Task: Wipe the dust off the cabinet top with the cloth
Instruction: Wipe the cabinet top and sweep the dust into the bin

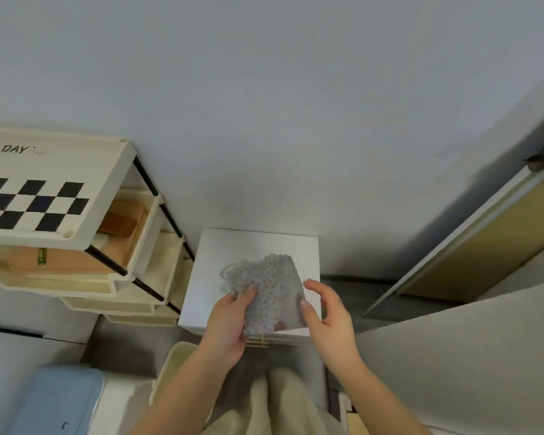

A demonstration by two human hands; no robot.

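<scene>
Single head-worn view, facing forward and steeply down, close above the cabinet top (233, 246)

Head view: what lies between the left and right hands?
The grey bobbled cloth, gripped by the left hand, spans across to the thumb of the right hand, above the white cabinet top. The head view shows this.

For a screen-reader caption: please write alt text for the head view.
A left hand grips a grey nubby cloth over a white cabinet top, while the right hand touches the cloth's right edge. A cream tiered shelf stands to the left.
</scene>
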